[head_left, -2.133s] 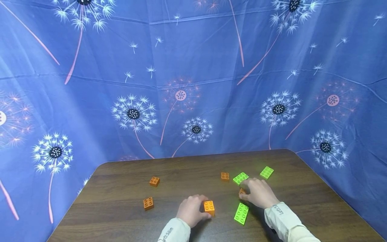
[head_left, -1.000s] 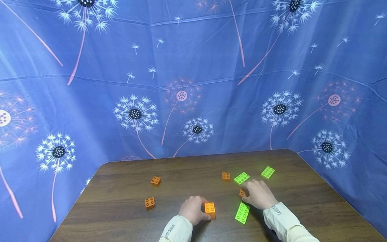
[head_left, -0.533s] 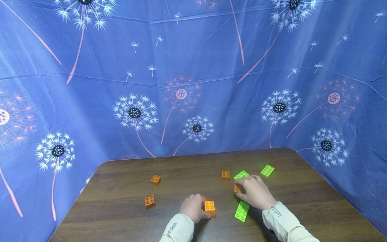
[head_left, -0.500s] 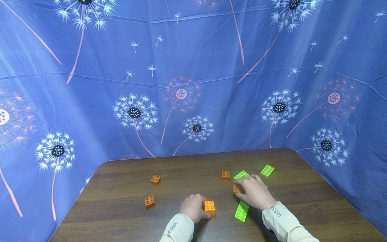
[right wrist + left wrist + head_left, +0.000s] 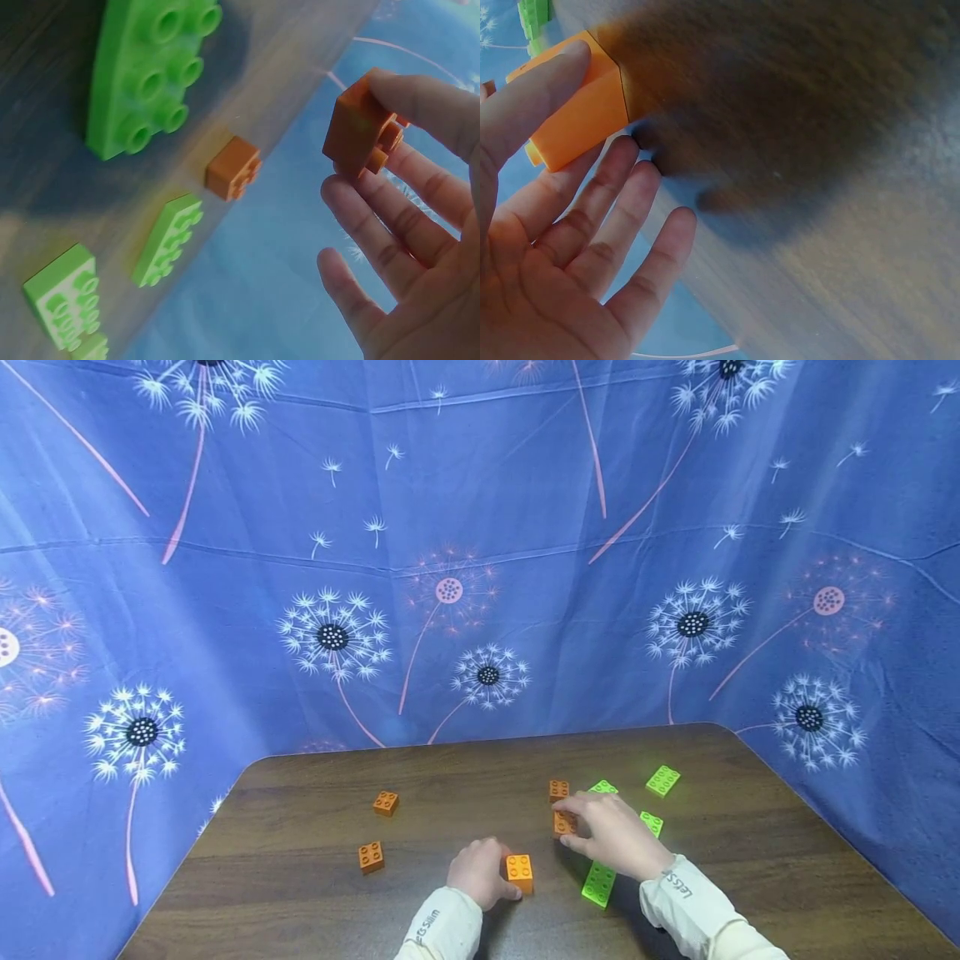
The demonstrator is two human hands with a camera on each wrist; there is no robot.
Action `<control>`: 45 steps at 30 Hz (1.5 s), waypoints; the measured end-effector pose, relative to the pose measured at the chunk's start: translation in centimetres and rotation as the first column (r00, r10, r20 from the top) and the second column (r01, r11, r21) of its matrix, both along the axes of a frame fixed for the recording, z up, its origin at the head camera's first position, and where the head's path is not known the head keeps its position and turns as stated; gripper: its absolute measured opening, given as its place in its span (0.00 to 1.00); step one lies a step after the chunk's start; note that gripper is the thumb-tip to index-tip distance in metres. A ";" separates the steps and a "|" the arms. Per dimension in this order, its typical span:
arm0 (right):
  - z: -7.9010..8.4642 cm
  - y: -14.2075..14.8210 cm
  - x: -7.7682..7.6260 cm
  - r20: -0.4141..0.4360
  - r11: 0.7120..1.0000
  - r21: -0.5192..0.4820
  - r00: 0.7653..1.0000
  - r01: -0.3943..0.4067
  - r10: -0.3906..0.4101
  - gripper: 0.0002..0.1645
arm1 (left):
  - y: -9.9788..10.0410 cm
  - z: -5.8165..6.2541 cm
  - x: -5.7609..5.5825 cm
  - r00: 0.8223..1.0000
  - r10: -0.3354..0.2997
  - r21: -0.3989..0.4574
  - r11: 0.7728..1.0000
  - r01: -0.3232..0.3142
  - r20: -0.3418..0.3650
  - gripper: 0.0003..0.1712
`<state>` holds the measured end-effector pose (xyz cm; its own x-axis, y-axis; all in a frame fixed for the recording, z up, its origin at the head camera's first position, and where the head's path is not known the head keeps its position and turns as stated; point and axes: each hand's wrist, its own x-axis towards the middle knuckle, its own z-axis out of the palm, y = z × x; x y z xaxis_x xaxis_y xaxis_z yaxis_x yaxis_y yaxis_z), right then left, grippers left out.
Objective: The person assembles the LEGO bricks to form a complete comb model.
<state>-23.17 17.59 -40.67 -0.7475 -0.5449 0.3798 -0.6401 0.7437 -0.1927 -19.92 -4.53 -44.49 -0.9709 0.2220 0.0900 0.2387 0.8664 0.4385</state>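
Observation:
My left hand [image 5: 476,872] pinches a bright orange toy brick [image 5: 520,874] against the table between thumb and index finger. In the left wrist view the other fingers are spread beside that brick [image 5: 585,120]. My right hand [image 5: 615,835] holds a darker orange four-stud brick [image 5: 564,825] by thumb and fingertips. Off the table in the right wrist view, this brick [image 5: 356,124] has its studs toward the palm. Beneath the right hand lies a long green brick [image 5: 598,885], partly covered. Another orange brick [image 5: 558,789] sits just beyond the held one.
Two orange bricks, one farther back [image 5: 386,802] and one nearer [image 5: 371,857], lie on the left of the wooden table [image 5: 300,893]. Green bricks lie behind the right hand [image 5: 603,787], beside it [image 5: 651,822] and at far right [image 5: 663,781]. A blue flowered cloth [image 5: 525,610] hangs behind.
My right hand has picked up the darker orange brick and carried it left, toward the left hand. A green brick formerly under the right hand now shows. The left hand stays nearly still.

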 end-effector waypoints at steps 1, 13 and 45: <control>0.1 -0.2 0.1 -0.001 1.000 0.001 1.000 -0.002 0.002 0.24 | 0.0 0.0 0.0 1.000 0.000 0.000 1.000 0.000 0.002 0.21; 1.2 -2.2 1.1 0.063 0.999 -0.011 0.997 -0.049 0.050 0.26 | 0.1 0.1 -0.3 0.999 0.013 -0.004 1.000 -0.013 0.040 0.22; -0.7 -4.8 1.8 0.173 0.988 -0.057 0.974 -0.140 0.148 0.19 | -0.1 -0.2 -0.6 0.999 0.019 -0.020 1.000 -0.019 0.035 0.20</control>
